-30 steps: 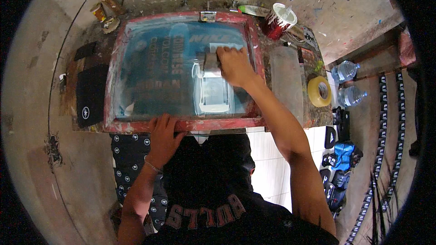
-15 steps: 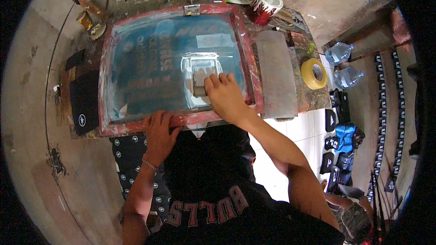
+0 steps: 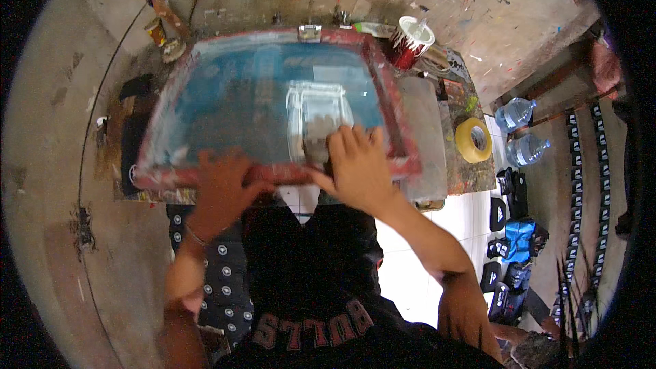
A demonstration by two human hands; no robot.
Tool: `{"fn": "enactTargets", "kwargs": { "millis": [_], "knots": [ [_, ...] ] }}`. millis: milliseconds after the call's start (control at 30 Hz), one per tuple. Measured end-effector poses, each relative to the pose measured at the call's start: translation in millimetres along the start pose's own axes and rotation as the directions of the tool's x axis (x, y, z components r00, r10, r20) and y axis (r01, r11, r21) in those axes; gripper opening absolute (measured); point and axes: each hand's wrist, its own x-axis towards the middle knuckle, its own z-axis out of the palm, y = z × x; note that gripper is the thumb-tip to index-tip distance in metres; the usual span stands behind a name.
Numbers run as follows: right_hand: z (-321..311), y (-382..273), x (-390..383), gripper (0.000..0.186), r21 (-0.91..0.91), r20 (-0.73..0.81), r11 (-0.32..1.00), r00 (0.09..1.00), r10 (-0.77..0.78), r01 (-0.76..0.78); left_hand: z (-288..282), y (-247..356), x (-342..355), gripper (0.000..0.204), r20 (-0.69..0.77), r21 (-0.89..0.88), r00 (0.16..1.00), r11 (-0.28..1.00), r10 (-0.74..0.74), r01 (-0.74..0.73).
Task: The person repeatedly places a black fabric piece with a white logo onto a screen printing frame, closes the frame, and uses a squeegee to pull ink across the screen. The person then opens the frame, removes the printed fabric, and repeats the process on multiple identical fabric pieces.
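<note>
A screen printing frame with red, paint-stained wooden rails (image 3: 283,175) and blue mesh (image 3: 236,89) is tilted, its near edge raised off the table. My left hand (image 3: 229,181), blurred by motion, is closed round the left part of the near rail. My right hand (image 3: 359,171) grips a small greyish squeegee (image 3: 316,142) resting on the mesh, its thumb by the near rail. White ink (image 3: 294,113) outlines a rectangle in front of the squeegee. A metal hinge clamp (image 3: 310,33) holds the far rail. What lies under the frame is hidden.
Right of the frame are a grey board (image 3: 425,109), a roll of yellowish tape (image 3: 473,140) and a red can (image 3: 410,44) with white drips. Two water bottles (image 3: 517,115) stand beyond the table. Black printed pieces (image 3: 222,273) hang or lie below the left edge.
The frame's near edge has risen and come toward me. My right hand has drawn the squeegee nearer to the near rail. My left hand has moved up with the rail.
</note>
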Motion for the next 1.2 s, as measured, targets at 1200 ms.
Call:
{"fn": "enactTargets", "kwargs": {
  "millis": [1200],
  "knots": [
    [-123,76,218,0.06,0.163,-0.032,0.971,0.982,0.184,-0.176,132,10,-51,0.059,-0.069,-0.058,0.994,0.995,-0.086,0.083]
  ]
}}
